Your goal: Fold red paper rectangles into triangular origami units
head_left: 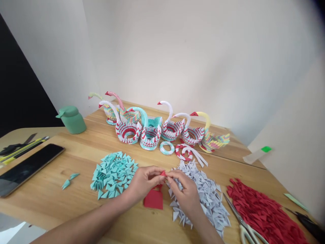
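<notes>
My left hand (143, 183) and my right hand (184, 191) meet over the wooden table (76, 200), both pinching a small red paper piece (163, 174) between their fingertips. A larger red paper sheet (153, 200) lies on the table just below the hands. A pile of teal folded paper triangles (114, 174) sits left of my left hand. A pile of white folded triangles (205, 198) lies under and right of my right hand.
A pile of red triangles (261, 211) and scissors (245, 225) lie at the right. Several modular paper swans (152, 128), two paper rings (167, 147) and white strips stand behind. A green bottle (72, 119), a phone (26, 167) and pens (22, 147) are at the left.
</notes>
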`<state>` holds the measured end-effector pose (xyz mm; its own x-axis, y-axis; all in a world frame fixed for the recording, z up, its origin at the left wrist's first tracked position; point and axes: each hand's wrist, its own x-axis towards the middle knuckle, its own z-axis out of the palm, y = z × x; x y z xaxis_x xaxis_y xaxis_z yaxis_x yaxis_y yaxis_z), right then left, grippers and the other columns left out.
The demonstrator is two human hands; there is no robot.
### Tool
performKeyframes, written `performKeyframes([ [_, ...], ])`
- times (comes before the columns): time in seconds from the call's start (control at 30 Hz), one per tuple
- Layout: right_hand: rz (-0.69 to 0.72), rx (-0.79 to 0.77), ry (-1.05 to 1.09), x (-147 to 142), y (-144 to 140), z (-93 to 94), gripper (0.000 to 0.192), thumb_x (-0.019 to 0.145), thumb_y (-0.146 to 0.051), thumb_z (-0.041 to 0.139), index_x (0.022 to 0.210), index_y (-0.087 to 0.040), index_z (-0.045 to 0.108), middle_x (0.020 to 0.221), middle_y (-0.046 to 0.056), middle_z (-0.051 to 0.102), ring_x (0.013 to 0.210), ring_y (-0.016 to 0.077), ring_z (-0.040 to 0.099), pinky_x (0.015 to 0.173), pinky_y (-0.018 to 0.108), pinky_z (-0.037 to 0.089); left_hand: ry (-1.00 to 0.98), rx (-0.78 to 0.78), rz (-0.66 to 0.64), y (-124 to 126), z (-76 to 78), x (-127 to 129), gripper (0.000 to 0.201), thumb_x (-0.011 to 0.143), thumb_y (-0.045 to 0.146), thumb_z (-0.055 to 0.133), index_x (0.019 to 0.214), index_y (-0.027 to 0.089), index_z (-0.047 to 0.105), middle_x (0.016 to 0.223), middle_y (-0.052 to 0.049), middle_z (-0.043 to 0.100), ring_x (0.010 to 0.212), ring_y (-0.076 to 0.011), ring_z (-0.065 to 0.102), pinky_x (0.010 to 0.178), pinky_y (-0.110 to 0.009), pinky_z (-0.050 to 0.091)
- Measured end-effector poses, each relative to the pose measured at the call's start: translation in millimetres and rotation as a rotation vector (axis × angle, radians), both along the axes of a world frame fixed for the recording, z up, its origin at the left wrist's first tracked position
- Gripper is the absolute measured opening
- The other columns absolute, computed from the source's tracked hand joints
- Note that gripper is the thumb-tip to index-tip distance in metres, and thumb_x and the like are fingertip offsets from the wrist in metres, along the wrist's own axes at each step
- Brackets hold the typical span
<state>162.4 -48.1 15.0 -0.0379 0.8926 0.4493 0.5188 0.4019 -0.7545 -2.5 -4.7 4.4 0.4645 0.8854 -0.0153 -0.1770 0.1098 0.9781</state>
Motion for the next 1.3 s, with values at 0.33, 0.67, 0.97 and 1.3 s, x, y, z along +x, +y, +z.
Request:
performKeyframes([
  [0.33, 0.077, -0.158, 0.158, 9, -1, 0.8, 0.009, 0.082, -0.029, 0.065, 0.083, -0.022, 0.070, 0.076, 0.002, 0.067, 0.072, 0.0172, 0.062, 0.069, 0.027, 0.047, 0.394, 0.664, 0.086, -6, 5.4, -9, 0.017, 0.082, 0.032, 0.064, 0.092, 0.025, 0.075, 0.079, -0.006, 0.075, 0.072, -0.0214, 0.068, 0.068, -0.026, 0.044],
  [0.67, 0.139, -0.073, 0.160, 9, 0, -0.3, 0.008, 0.085, -0.028, 0.063, 0.085, -0.023, 0.069, 0.077, 0.002, 0.065, 0.072, 0.0169, 0.061, 0.068, 0.028, 0.047, 0.453, 0.765, 0.103, -9, 8.7, -10, 0.017, 0.085, 0.033, 0.060, 0.084, 0.023, 0.074, 0.071, -0.005, 0.072, 0.065, -0.0175, 0.065, 0.064, -0.023, 0.042],
  [0.97, 0.132, -0.080, 0.148, 4, -2, -0.3, 0.010, 0.087, -0.027, 0.057, 0.082, -0.020, 0.063, 0.075, 0.002, 0.062, 0.070, 0.0147, 0.058, 0.066, 0.025, 0.044, 0.450, 0.827, 0.125, -12, 9.1, -9, 0.016, 0.087, 0.021, 0.056, 0.075, 0.018, 0.065, 0.066, 0.000, 0.067, 0.061, -0.0124, 0.060, 0.062, -0.020, 0.040],
  [1.3, 0.121, -0.338, 0.343, 2, -2, -4.5, 0.021, 0.084, -0.039, 0.061, 0.081, -0.018, 0.063, 0.071, 0.000, 0.058, 0.063, 0.0120, 0.049, 0.059, 0.022, 0.038, 0.378, 0.836, 0.181, -9, 6.4, -6, 0.005, 0.083, 0.021, 0.064, 0.080, 0.017, 0.067, 0.069, -0.002, 0.070, 0.062, -0.0130, 0.063, 0.060, -0.019, 0.042],
])
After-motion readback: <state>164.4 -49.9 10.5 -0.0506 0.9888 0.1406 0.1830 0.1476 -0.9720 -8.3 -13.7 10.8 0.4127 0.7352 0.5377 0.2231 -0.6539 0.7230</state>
